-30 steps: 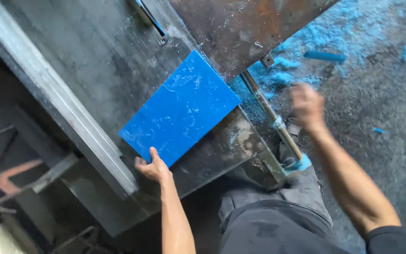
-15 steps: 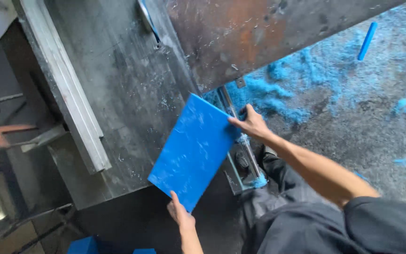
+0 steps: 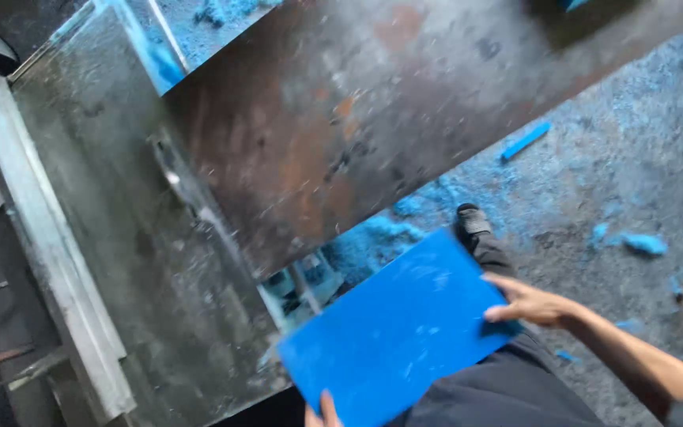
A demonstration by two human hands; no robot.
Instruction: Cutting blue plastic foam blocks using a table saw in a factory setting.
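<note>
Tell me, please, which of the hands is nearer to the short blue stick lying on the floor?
Right. The right hand grips the blue board's far edge, just below the blue stick; the left hand holds the board's near edge, farther away.

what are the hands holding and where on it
A blue plastic sheet: right hand on its right edge, left hand at its bottom edge.

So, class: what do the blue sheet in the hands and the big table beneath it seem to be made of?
Blue sheet: probably rigid plastic, matte, evenly coloured, pale scuffs; matching blue shavings litter the floor. Table: apparently steel, dull grey and scratched. Upper plate shows rust-brown patches.
</note>
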